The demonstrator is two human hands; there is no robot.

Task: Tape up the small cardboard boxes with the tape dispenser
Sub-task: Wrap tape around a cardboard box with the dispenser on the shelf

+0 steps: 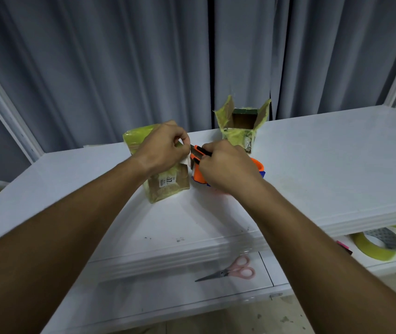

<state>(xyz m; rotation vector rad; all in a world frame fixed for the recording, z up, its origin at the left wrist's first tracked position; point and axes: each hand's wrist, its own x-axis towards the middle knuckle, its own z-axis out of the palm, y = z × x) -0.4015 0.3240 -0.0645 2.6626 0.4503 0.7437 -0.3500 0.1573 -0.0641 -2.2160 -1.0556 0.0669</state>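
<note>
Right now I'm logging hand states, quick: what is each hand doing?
Left hand: pinching the loose end of the tape, in front of the closed box.
Right hand: gripping the orange tape dispenser.

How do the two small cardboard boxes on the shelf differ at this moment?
The near box is closed on top, while the far box has its flaps standing open. The near box sits right by the left hand and the orange tape dispenser held by the right hand; the far box stands untouched near the curtain. Both are brown cardboard wrapped in yellowish tape.
</note>
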